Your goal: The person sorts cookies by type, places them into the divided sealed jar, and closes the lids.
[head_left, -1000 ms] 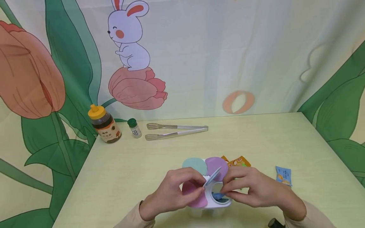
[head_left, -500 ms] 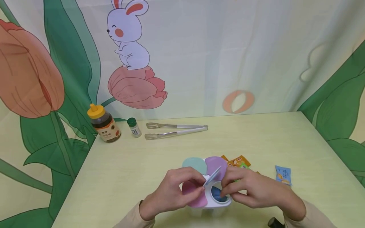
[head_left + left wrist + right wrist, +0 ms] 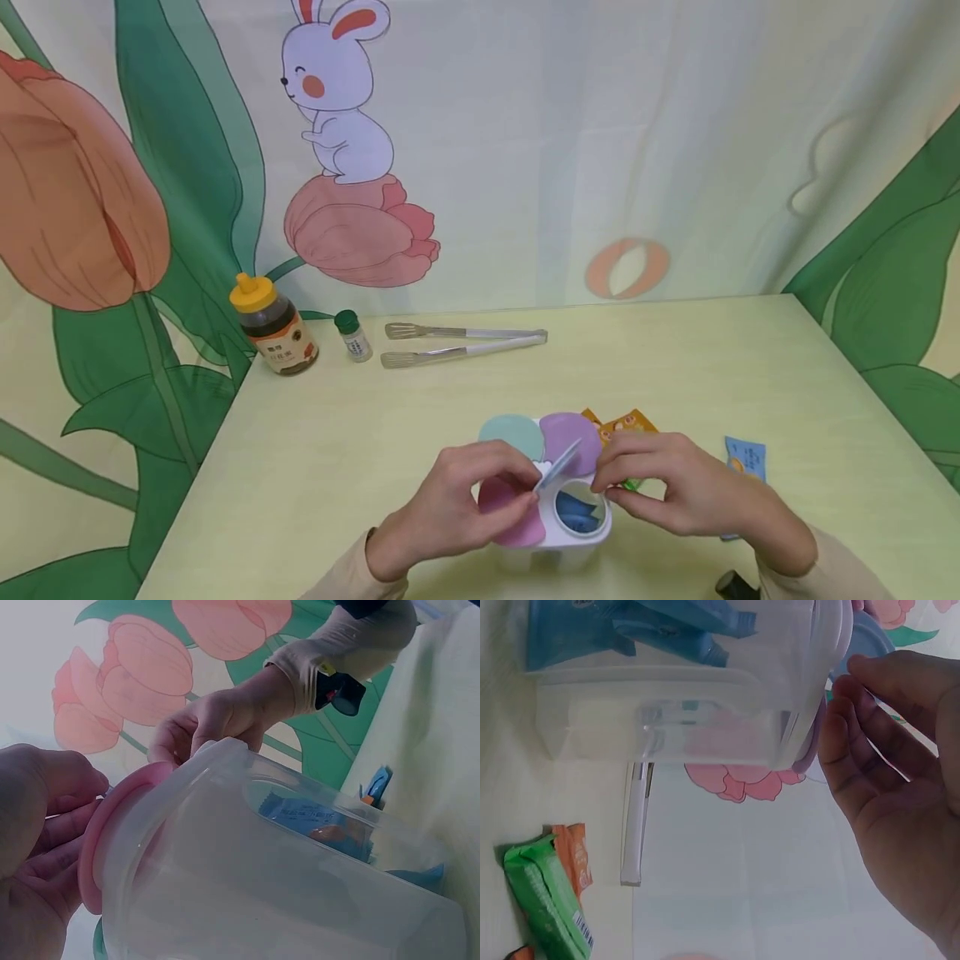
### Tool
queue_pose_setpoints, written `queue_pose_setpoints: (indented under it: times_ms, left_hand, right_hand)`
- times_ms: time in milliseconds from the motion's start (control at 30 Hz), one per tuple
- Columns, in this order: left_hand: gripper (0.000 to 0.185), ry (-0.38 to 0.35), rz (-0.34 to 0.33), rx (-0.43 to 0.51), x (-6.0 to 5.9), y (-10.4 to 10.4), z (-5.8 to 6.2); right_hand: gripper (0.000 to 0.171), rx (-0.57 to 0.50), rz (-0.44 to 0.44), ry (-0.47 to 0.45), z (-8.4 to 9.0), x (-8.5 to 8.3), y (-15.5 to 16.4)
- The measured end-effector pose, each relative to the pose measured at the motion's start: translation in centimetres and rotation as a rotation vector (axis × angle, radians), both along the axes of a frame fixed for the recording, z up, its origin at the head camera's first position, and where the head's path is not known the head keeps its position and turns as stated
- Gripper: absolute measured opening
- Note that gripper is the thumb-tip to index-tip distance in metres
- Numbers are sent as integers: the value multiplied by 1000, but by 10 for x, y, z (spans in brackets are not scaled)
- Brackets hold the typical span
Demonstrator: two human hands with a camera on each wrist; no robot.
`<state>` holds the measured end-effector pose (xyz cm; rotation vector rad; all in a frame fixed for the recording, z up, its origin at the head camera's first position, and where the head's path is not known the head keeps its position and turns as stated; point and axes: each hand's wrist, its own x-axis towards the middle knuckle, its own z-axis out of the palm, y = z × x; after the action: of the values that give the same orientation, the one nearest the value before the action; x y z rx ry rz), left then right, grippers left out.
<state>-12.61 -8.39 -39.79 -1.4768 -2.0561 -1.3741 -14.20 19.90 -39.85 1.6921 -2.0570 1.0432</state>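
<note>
Midway: blue packet (image 3: 579,510) already inside container (image 3: 557,546), left hand (image 3: 457,504) pinching raised blue lid (image 3: 558,463), right hand (image 3: 678,492) relaxed alongside, lid unclosed.

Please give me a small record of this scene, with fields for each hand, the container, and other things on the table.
left hand: pinches the raised pale blue lid flap
right hand: rests at the container's right rim, no visible grip
container: clear plastic four-compartment box; open compartment holds blue packets
beside box: orange and green snack packets
far left: yellow-capped honey bottle, metal tongs
</note>
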Motion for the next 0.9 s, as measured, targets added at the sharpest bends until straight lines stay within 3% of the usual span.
queue_pose_setpoints:
  times_ms: [133,400,700,900]
  left_hand:
    - [18,21,-8,21,-1,0,-1]
    - [18,19,-11,11,-1,0,-1]
    - [17,30,-10,10,-2,-1,1]
    - [17,11,3,-2,1,-2,0]
  right_hand:
    - [18,-27,-42,-4,-3,-3,5]
    - [46,-7,-150,-86,-12,-5,17]
    - [39,69,-263,-215,-14,-7,29]
    - [39,64,-309,-210,-20,-9,37]
